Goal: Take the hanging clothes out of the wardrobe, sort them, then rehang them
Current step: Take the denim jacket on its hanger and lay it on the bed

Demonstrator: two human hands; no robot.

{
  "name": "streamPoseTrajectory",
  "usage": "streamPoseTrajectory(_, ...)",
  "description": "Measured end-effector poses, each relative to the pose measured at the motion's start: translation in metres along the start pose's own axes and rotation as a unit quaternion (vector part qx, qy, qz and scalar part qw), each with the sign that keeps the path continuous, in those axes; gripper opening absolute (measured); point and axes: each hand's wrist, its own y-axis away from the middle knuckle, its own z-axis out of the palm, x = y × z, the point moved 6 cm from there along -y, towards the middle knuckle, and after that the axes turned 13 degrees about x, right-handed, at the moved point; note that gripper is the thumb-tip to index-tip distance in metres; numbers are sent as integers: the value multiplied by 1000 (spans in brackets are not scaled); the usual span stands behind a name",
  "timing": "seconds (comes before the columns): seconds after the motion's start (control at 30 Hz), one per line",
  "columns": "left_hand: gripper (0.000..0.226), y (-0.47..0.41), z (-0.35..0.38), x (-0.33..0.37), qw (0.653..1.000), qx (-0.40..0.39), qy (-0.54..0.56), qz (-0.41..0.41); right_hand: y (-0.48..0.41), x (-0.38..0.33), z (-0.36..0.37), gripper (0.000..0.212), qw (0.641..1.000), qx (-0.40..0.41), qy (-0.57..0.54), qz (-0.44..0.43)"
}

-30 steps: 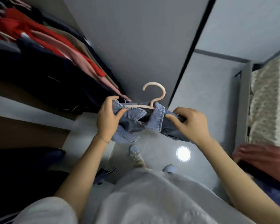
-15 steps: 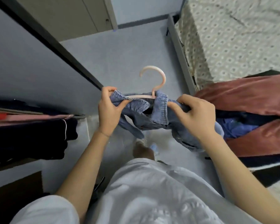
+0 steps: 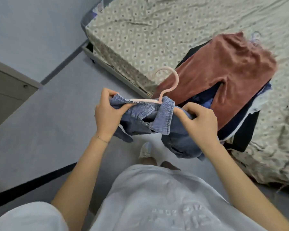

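Looking down from head height, we see two bare hands holding one blue denim garment (image 3: 163,117) on one pale pink hanger (image 3: 176,81) at the centre of the frame, above a grey floor (image 3: 48,114). The left hand (image 3: 107,117), centre left, pinches one denim shoulder between its thumb and curled fingers. The right hand (image 3: 200,125), centre right, curls its fingers round the other shoulder, with one finger lying along the cloth beside the collar. The hanger's long bar runs left to right across the frame. Its hook rises toward the top and curls over to the left. The rest of the denim hangs bunched below the hands. A bed (image 3: 140,30) with a patterned sheet fills the upper right. It bears one pile of clothes with rust-brown trousers (image 3: 223,67) on top. Dark clothes (image 3: 237,120) lie underneath, and we cannot count them.
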Motion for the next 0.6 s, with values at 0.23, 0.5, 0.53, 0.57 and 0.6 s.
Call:
streamPoseTrajectory(0.23, 46, -34, 92, 61, 989, -113, 34, 92, -30, 42, -46, 36, 992, 92, 5, 82)
streamPoseTrajectory(0.5, 47, -28, 180, 137, 976, -146, 90, 136, -65, 91, -120, 35, 980, 161, 23, 119)
streamPoseTrajectory(0.53, 47, -28, 192, 148, 974, -148, 96, 141, -72, 98, -131, 36, 978, 171, 24, 119)
streamPoseTrajectory(0.57, 46, -27, 203, 159, 973, -149, 102, 146, -81, 106, -141, 36, 976, 180, 25, 119)
streamPoseTrajectory(0.6, 46, -27, 214, 170, 971, -149, 106, 151, -90, 114, -151, 36, 975, 188, 27, 117)
